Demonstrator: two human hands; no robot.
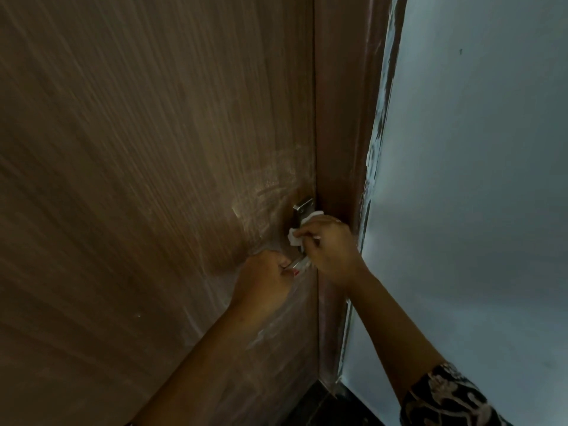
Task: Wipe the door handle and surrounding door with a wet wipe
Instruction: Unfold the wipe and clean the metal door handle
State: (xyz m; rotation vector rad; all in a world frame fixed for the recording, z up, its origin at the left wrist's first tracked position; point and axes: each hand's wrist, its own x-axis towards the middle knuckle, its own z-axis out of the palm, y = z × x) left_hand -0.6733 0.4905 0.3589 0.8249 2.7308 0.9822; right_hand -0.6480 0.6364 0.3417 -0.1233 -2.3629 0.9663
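A brown wood-grain door (153, 179) fills the left of the head view, with pale smeared streaks around its metal handle plate (302, 208). My left hand (264, 279) grips the silver lever (298, 265) of the handle. My right hand (330, 245) holds a crumpled white wet wipe (295, 238) and presses it against the plate just above the lever. Much of the plate is hidden behind the wipe and my fingers.
The brown door frame (341, 149) runs up the right side of the door. Beyond it is a pale blue-grey wall (476, 195) with chipped paint along the frame edge. Dark floor (332, 407) shows at the bottom.
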